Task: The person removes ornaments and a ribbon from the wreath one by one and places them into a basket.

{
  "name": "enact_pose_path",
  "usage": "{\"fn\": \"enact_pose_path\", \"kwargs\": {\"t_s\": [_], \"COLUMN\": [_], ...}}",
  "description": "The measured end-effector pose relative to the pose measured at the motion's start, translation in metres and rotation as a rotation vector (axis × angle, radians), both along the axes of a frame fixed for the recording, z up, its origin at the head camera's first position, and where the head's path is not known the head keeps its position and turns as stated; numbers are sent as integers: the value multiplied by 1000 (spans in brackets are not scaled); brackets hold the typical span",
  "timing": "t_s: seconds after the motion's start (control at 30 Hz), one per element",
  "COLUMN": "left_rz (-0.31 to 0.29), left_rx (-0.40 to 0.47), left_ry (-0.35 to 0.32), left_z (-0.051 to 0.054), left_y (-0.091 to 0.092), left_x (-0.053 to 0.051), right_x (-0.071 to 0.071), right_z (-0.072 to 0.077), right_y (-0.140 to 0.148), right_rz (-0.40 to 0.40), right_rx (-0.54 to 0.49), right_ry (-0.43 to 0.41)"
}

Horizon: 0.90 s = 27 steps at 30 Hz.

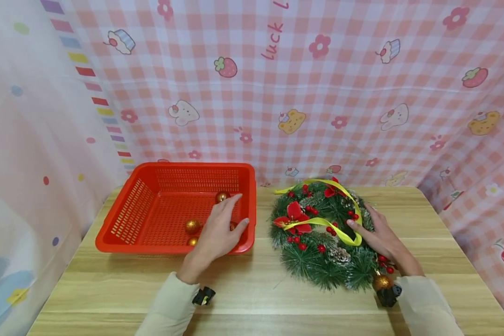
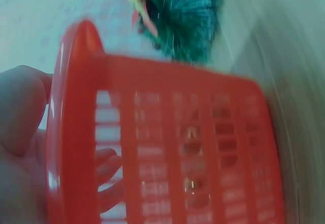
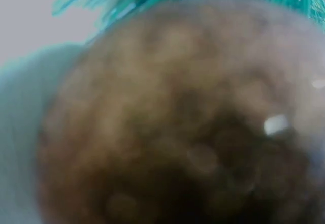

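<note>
The wreath (image 1: 308, 266) of green needles, red flowers and berries lies on the table, with a yellow ribbon (image 1: 353, 241) across it. My right hand (image 1: 388, 240) grips its right side, thumb on top. A gold ball (image 1: 382, 282) sits by that wrist at the wreath's lower right; the same ball (image 3: 177, 112) fills most of the right wrist view. Over the front right of the red basket (image 1: 151, 248), my left hand (image 1: 218, 233) is open, fingers extended. Several gold balls (image 1: 192, 227) lie inside. The left wrist view has the hand (image 2: 20, 117) behind the basket's rim (image 2: 63, 132).
The wooden table (image 1: 256, 298) runs under both the basket and the wreath. A pink checked curtain (image 1: 252, 93) hangs behind it, with a pale curtain (image 1: 29, 140) on the left.
</note>
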<state>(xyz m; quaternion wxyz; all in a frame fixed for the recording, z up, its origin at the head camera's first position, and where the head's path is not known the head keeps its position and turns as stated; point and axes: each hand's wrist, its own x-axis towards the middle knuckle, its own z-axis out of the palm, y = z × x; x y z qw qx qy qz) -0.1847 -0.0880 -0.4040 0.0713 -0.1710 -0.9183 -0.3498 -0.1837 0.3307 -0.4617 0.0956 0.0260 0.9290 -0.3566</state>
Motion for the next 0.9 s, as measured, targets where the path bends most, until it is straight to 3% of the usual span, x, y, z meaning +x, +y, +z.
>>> {"fn": "enact_pose_path", "kwargs": {"t_s": [0.07,0.33,0.6,0.9], "left_rz": [-16,-17,-34,-43], "left_rx": [-25,-159,-197,-195], "left_ry": [-9,-181,-190,-202], "left_z": [-2,-7,-7,-8], "left_y": [9,24,24,26], "left_x": [2,6,3,2], "right_x": [0,1,7,24], "right_z": [0,0,1,-1], "right_y": [-1,-4,-11,-25], "right_rz": [-3,-11,-57,-133], "right_rx": [-3,-2,22,29], "right_ry": [2,8,14,24]}}
